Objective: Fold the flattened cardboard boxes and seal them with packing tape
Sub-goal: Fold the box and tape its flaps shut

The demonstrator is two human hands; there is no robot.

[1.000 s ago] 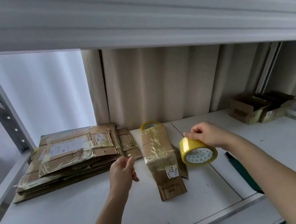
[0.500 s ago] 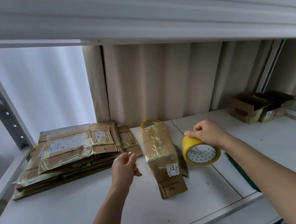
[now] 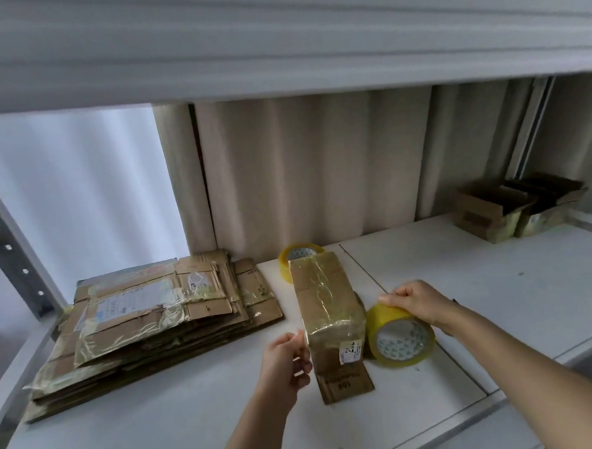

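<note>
head view: a folded cardboard box (image 3: 328, 312), wrapped over its top and near end in clear tape, lies lengthwise on the white shelf (image 3: 161, 427), its near flap (image 3: 345, 383) lying flat on the shelf towards the person. the left hand (image 3: 285, 365) is at the box's near left corner, fingers curled with thumb and fingertips brought together as if pinching something thin; whether a tape end is in that grip cannot be told. the right hand (image 3: 420, 302) grips the top of a yellow packing tape roll (image 3: 400, 337), fingers curled over its rim; the roll stands on edge just beside the box's right side, its open core facing the person. a second yellow tape roll (image 3: 294, 253) sits behind the far end of the box, partly hidden by it. to the left of the box lies a stack of flattened cardboard boxes (image 3: 145, 321), the top ones carrying a shipping label and wrinkled old tape; the stack is near the box but apart from it. at the far right of the shelf, well apart from the hands, stand two small open cardboard boxes (image 3: 513, 209) side by side against the back. a beige pleated curtain (image 3: 319, 168) hangs behind the shelf, and a grey perforated metal upright (image 3: 11, 246) rises at the left edge. the underside of an upper shelf (image 3: 278, 36) fills the top of the view.
</note>
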